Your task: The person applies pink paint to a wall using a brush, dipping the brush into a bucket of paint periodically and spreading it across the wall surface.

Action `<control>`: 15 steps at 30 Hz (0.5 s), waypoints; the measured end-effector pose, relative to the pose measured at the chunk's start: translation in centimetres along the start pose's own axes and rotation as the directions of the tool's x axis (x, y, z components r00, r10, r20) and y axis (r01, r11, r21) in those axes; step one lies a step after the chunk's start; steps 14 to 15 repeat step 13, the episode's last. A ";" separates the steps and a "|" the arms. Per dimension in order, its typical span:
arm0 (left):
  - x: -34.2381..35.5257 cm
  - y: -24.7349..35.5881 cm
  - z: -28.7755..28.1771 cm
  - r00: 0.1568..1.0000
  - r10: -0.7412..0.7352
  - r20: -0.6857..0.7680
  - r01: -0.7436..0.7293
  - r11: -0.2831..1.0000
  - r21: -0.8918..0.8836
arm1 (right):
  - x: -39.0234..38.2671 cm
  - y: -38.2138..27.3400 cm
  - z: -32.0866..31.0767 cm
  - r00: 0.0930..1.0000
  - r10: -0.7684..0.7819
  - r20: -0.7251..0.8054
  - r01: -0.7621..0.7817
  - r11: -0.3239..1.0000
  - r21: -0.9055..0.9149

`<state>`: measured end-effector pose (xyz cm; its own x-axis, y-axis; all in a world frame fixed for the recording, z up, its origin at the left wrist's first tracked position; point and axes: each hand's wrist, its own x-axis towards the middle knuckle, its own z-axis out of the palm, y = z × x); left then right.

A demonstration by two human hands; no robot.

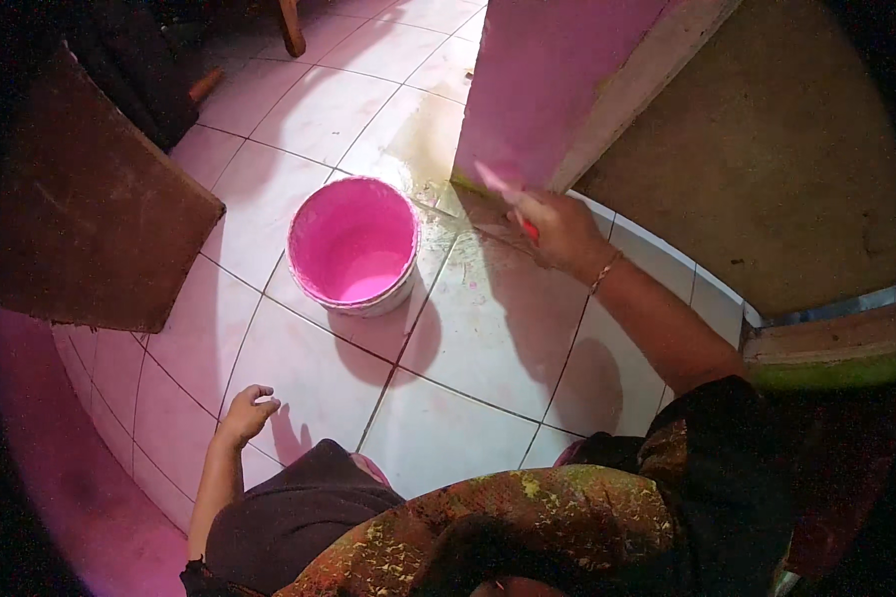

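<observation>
Now, right hand (pixel 560 231): grasping brush (pixel 503 194), at pink wall (pixel 538 80)
left hand (pixel 247 410): loosely curled, empty, on floor (pixel 468 328)
bucket (pixel 353 244): pink paint, between hands

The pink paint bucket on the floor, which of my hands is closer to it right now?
Right. The right hand, gripping a brush at the pink wall's base, is just beside the bucket; the left hand hangs lower, over the tiles near your knee.

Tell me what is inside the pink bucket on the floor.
The pink bucket holds pink paint: a pool at the bottom, and its inner walls are coated pink. The paint covers the base, so anything beneath it cannot be seen.
</observation>
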<state>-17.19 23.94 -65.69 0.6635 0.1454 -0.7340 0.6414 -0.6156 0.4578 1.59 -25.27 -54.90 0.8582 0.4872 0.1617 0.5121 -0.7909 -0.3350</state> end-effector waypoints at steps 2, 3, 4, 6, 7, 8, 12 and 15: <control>0.7 -1.1 0.1 0.993 0.102 -0.052 -0.102 0.995 -0.001 | 1.2 0.1 -2.6 0.982 -0.083 -0.169 0.082 0.997 -0.014; 0.9 -0.9 0.1 0.993 0.107 -0.048 -0.108 0.994 -0.001 | 1.5 0.0 -4.3 0.929 -0.164 -0.331 0.158 0.986 -0.047; 0.7 -0.4 0.0 0.996 0.086 -0.034 -0.087 0.996 -0.020 | 1.5 -1.1 -6.6 0.934 -0.107 -0.342 0.099 0.994 -0.041; 0.1 -0.6 0.1 0.999 0.043 -0.026 -0.044 0.998 -0.048 | 1.9 -3.4 -10.5 0.897 -0.115 -0.426 0.083 0.992 -0.094; 0.1 -0.7 0.1 1.000 0.021 -0.017 -0.022 0.999 -0.049 | 2.1 -4.2 -11.9 0.850 -0.176 -0.496 0.107 0.981 -0.164; 0.2 -0.7 0.1 1.000 0.001 -0.003 -0.002 0.999 -0.047 | 2.5 -5.2 -12.9 0.855 -0.173 -0.489 0.106 0.981 -0.161; 0.0 0.6 0.1 1.000 0.002 0.004 -0.002 0.998 -0.061 | 3.3 -7.4 -12.2 0.599 -0.490 -0.633 0.463 0.857 -0.226; 0.0 1.0 -0.2 1.000 -0.006 0.019 0.007 0.998 -0.056 | 3.3 -7.3 -12.2 0.601 -0.486 -0.635 0.462 0.859 -0.220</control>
